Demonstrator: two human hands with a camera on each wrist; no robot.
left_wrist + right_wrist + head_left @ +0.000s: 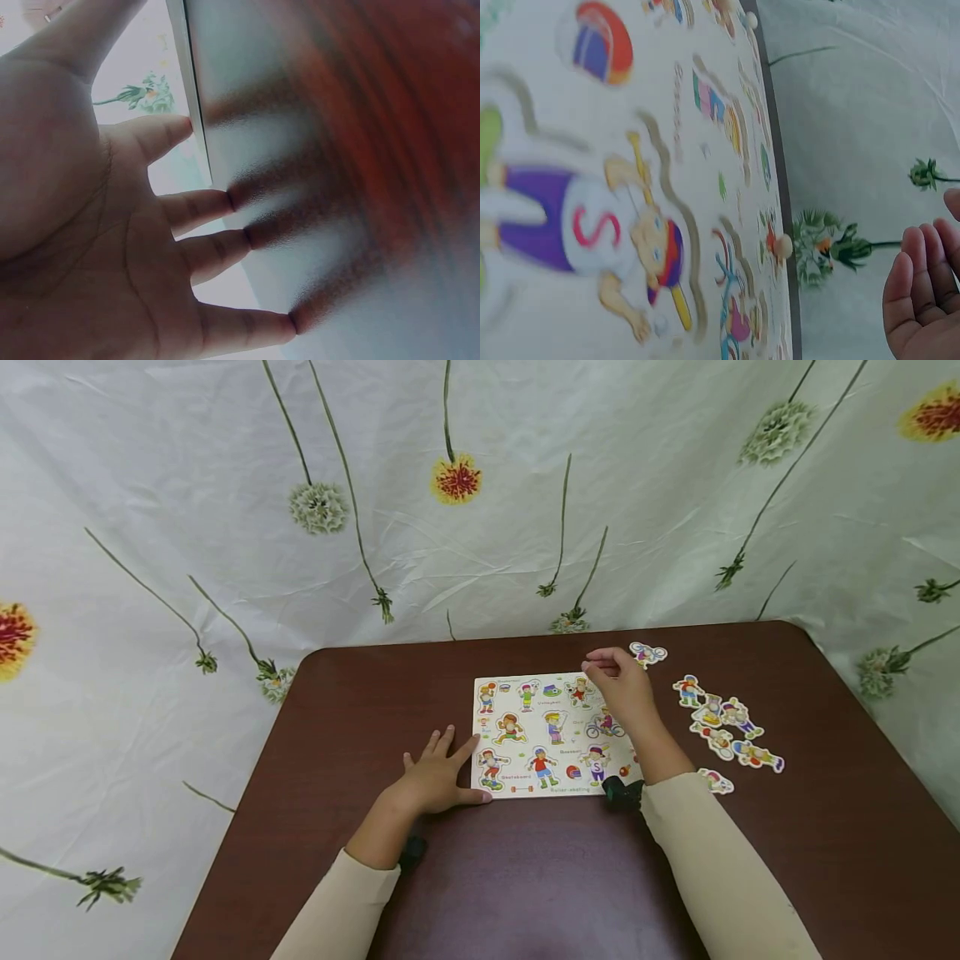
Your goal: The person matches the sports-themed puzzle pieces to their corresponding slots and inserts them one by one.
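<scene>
A left hand [431, 781] spreads on the dark table [360, 718], thumb and forefinger at the puzzle board [535, 727], whose long side runs left to right; the right hand [624, 689], fingers loosely bent, no piece visible in them, hovers by its far edge, nearer the loose cutouts [718, 740] lying rightward.

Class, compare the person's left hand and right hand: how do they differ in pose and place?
The left hand has its fingers spread apart; the right hand has its fingers close together and curved.
The left hand touches the table with its fingertips, at the left edge of the puzzle board; the right hand is raised, near the board's far right part.
Both are bare and reach out of cream sleeves.
</scene>
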